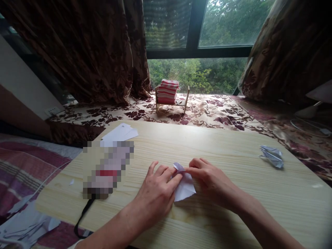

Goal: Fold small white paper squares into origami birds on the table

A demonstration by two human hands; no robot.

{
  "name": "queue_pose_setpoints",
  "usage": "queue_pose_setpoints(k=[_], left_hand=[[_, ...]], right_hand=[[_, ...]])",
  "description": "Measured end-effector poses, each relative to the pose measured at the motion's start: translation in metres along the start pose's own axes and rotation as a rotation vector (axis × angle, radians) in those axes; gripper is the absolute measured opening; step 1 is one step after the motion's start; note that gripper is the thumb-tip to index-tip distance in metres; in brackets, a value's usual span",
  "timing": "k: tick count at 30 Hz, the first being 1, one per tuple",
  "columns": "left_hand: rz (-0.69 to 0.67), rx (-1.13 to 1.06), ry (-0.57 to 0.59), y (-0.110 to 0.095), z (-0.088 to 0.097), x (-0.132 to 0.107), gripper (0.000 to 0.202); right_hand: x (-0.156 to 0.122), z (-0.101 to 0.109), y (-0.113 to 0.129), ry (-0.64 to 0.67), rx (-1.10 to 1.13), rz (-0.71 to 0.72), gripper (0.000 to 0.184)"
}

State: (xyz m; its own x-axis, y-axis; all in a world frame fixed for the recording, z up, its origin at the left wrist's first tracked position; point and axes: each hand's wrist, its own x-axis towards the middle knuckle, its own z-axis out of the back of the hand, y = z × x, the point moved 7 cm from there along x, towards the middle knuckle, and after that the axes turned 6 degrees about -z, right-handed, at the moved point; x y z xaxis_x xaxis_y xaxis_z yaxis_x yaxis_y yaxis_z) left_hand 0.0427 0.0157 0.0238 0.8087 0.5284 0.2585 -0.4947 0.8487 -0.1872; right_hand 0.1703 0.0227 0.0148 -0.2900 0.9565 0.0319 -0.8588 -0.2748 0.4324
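Observation:
A small white piece of paper, partly folded with its top end curling up, lies on the light wooden table under my fingers. My left hand holds it from the left, thumb and forefinger pressed on its upper part. From the right, my right hand reaches the fold near the top, its forefinger stretched to the paper and the other fingers curled. Its thumb is mostly hidden. A folded paper piece with pointed ends rests at the table's right side.
White paper sheets lie at the table's back left. A pixelated object with a black strap sits left of my hands. More papers are below the left edge. Behind, a small rack holds folded red-and-white cloths by the window.

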Motion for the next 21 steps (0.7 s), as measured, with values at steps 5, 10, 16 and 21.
queue_pose_setpoints(k=[5, 10, 16, 21], left_hand=[[0.013, 0.058, 0.044, -0.002, -0.004, 0.005, 0.039], [0.052, 0.095, 0.066, -0.006, -0.008, 0.007, 0.04], [0.076, 0.109, 0.066, -0.007, -0.011, 0.006, 0.037], [0.102, 0.104, 0.055, -0.006, -0.013, 0.004, 0.037]], right_hand=[[0.007, -0.003, -0.01, 0.043, 0.091, -0.03, 0.059], [0.011, -0.002, -0.017, 0.051, 0.156, -0.056, 0.045], [0.001, 0.014, 0.006, -0.153, 0.0, 0.089, 0.058], [-0.002, 0.015, 0.024, -0.227, -0.217, 0.147, 0.048]])
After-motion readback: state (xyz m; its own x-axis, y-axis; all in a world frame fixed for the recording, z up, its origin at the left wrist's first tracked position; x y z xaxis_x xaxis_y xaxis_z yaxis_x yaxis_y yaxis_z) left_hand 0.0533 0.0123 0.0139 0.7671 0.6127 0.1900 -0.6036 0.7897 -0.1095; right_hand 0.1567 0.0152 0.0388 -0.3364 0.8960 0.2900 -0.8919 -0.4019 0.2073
